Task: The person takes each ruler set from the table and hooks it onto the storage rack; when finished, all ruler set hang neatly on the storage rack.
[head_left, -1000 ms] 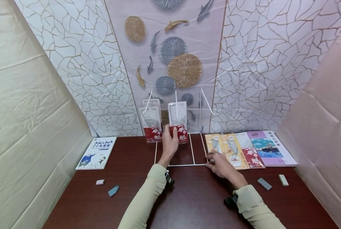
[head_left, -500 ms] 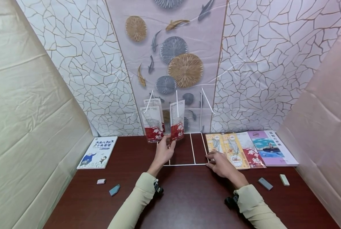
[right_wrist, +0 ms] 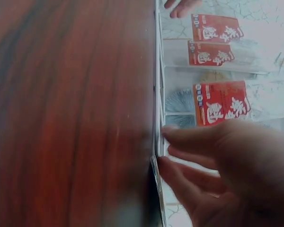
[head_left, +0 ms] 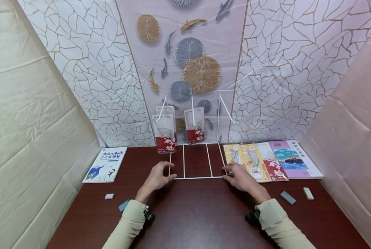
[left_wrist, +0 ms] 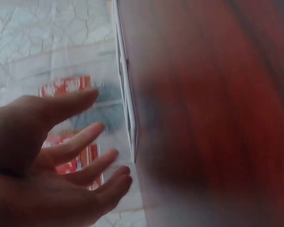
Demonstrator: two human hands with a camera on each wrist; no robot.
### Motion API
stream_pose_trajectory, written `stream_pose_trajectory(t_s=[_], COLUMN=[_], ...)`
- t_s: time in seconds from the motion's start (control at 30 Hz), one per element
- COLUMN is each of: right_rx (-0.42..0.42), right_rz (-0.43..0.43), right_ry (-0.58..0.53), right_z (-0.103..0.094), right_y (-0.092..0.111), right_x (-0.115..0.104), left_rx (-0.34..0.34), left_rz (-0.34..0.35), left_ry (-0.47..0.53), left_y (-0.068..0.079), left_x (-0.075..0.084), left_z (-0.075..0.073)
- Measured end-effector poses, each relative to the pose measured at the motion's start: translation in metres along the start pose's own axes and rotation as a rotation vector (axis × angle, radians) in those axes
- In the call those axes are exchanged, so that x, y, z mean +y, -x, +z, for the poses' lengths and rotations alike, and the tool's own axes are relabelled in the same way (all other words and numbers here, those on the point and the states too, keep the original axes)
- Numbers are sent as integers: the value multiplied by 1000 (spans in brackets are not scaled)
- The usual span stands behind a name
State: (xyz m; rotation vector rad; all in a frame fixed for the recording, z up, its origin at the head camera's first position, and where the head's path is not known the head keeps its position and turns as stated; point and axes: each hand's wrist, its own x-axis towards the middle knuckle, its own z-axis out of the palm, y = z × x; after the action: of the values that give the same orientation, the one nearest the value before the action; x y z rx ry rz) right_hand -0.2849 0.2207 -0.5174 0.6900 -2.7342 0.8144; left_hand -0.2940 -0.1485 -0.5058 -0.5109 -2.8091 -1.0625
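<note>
A white wire rack (head_left: pixel 196 178) stands at the back of the table, its flat base on the wood. My right hand (head_left: pixel 240 177) pinches the base's right front corner; in the right wrist view its thumb and fingers (right_wrist: pixel 180 135) close on the white wire. My left hand (head_left: pixel 156 178) is beside the left front corner, and the left wrist view shows its fingers spread with nothing between them. One clear packet with a red lower part (head_left: pixel 196 135) hangs from the middle hook. Two similar packets hang on the left hook, the front one (head_left: pixel 165 143) partly covering the other.
Right of the rack lie yellow packets (head_left: pixel 255 167), a red and white packet (head_left: pixel 276 169) and a purple-edged book (head_left: pixel 292 160). A white book (head_left: pixel 104 166) lies at the left. Small blocks, among them a grey one (head_left: pixel 287 197), sit on both sides. A patterned backdrop (head_left: pixel 201 74) rises behind.
My left hand has let go of the packet on the middle hook and moved down and left to the rack's left front corner. The packet now hangs freely. My right hand keeps its place.
</note>
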Motion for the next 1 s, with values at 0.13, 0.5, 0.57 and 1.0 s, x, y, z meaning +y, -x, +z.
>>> stream_pose_trajectory(t_s=[0.13,0.5,0.57,1.0], right_rx=[49,165,142,-63], right_rz=[49,314,340,495], right_ry=[-57,14,24,49], right_z=[-7,-40,-39,-33], right_y=[-5,3,3,-2], right_x=[5,40,42,47], left_rx=[-50,-110,-109,-128], left_rz=[-74,-130,-120,-116], left_ry=[-14,103,113,124], left_y=[3,4,3,-3], left_x=[-9,-19,-20,-23], left_z=[-5,-6,-6,-8])
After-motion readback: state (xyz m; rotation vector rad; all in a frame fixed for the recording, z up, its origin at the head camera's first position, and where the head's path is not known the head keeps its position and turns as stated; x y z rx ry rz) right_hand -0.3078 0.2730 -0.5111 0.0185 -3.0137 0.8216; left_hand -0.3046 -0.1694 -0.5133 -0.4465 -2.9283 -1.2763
